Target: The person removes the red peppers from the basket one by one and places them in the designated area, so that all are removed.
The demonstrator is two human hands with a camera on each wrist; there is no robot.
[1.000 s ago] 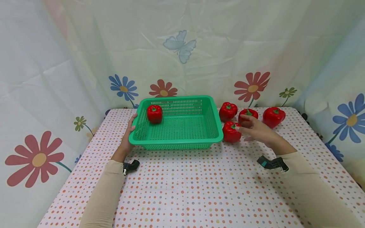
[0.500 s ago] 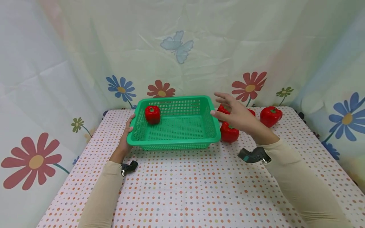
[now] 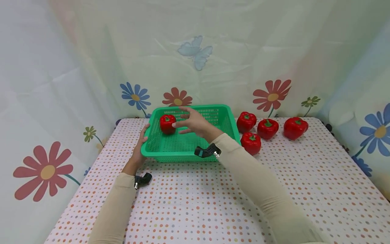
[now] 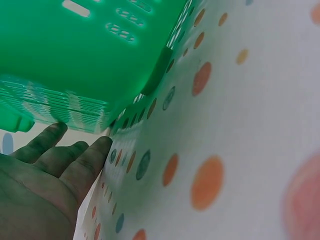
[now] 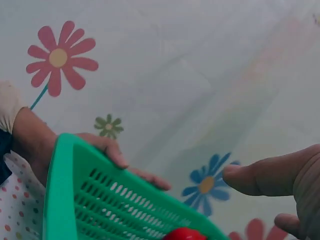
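In the head view a green plastic basket (image 3: 182, 157) stands on the dotted tablecloth, with one red bell pepper (image 3: 168, 124) at its back left. My left hand (image 3: 139, 147) rests along the basket's left side. Its extended fingers (image 4: 82, 167) touch or nearly touch the outer wall in the left wrist view. Over the basket my right hand (image 3: 196, 123) hovers with fingers spread and nothing held. Its thumb and fingertips point toward the pepper, which shows only its top (image 5: 186, 234) in the right wrist view.
Several more red bell peppers lie right of the basket: one at the back (image 3: 246, 122), one in front (image 3: 251, 143), one farther right (image 3: 267, 128), and one farthest right (image 3: 295, 128). A flowered curtain (image 3: 231, 67) hangs behind the dotted tablecloth (image 3: 182, 203).
My right hand has moved left from the peppers on the tablecloth to above the basket, carrying nothing. My left hand stays at the basket's left side.
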